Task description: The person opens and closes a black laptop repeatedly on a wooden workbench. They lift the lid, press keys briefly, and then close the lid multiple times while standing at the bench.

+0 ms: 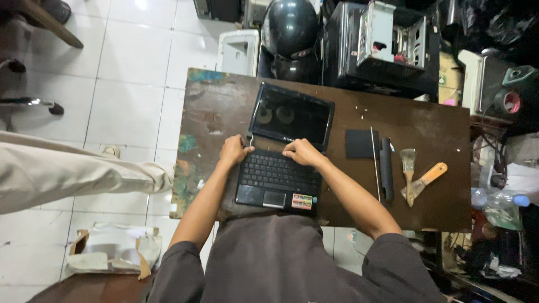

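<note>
A person bends over a small black laptop (283,163) on a worn wooden table (426,129), left hand (234,150) and right hand (302,151) both pressed with curled fingers along the strip between keyboard and open screen, gripping nothing that can be made out. The machine looks whole, its keyboard and casing in place, so any opening-up seems barely begun; a black panel (360,143), a thin rod (375,163) and two brushes (415,175) lie untouched well to the right of the right hand

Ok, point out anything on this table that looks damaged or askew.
The table top is worn, with patches of chipped paint along its left edge. The laptop sits skewed to the table edges, both hands on its hinge line: left hand, right hand. Two brushes lie crossed.
</note>
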